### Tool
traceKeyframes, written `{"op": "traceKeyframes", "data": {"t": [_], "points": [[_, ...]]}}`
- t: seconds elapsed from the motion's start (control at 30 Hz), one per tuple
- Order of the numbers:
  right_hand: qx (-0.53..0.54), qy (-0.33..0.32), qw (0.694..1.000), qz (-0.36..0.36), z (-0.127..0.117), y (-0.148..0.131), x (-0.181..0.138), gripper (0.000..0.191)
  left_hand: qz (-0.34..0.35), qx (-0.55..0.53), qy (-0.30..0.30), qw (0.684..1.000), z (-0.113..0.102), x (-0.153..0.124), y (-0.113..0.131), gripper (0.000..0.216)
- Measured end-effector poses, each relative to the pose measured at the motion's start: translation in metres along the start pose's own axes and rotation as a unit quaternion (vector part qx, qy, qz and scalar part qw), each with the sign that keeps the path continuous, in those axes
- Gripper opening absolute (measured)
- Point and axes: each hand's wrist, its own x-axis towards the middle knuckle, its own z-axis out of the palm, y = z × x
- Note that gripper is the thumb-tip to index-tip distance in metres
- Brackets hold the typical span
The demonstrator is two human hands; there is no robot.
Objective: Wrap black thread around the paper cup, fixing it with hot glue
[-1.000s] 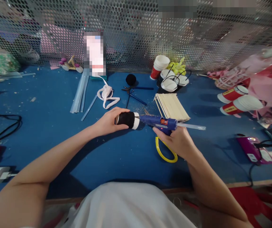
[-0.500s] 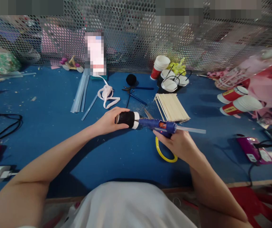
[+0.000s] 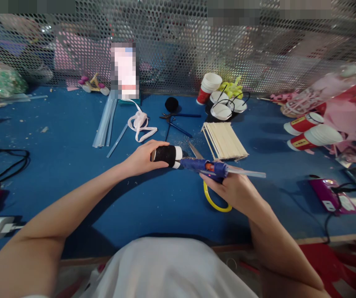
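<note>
My left hand (image 3: 147,158) is wrapped round a paper cup (image 3: 166,156) lying on its side, its body covered in black and a white band showing at the right end. In my right hand (image 3: 238,188) is a blue glue gun (image 3: 196,164), its nozzle at the white end of the cup; whether it touches I cannot tell. A clear glue stick (image 3: 249,171) sticks out of the gun's back. Under the gun and my right hand lies a pair of scissors with yellow handles (image 3: 210,198), partly hidden.
Beyond my hands lie blue-handled pliers (image 3: 182,122), a black ball (image 3: 171,104), white ribbon (image 3: 140,123), glue sticks (image 3: 105,122) and a bundle of wooden sticks (image 3: 226,140). Paper cups (image 3: 221,111) stand at the back; more cups (image 3: 314,137) lie right, above a purple power strip (image 3: 335,196).
The glue gun's nozzle has shifted slightly down and left along the cup's white end, my right hand moving with it. My left hand and the cup stay in place.
</note>
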Motion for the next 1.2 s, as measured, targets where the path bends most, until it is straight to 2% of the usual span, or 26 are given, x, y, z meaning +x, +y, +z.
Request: {"op": "traceKeyframes", "data": {"t": [0.27,0.73,1.2], "points": [[0.012,0.02,1.0,0.009,0.0005,0.0003,0.0031,0.017,0.033,-0.004,0.007,0.999,0.0001,-0.0008,0.0012,0.053],[-0.037,0.05,0.998,0.03,0.0054,0.006,0.0054,0.023,0.097,0.023,-0.009,0.995,-0.0013,-0.0027,0.0023,0.055],[0.005,0.014,0.999,0.049,-0.0031,0.0054,0.0048,0.022,0.1,0.031,-0.031,0.994,-0.0032,-0.0042,0.0068,0.052]]}}
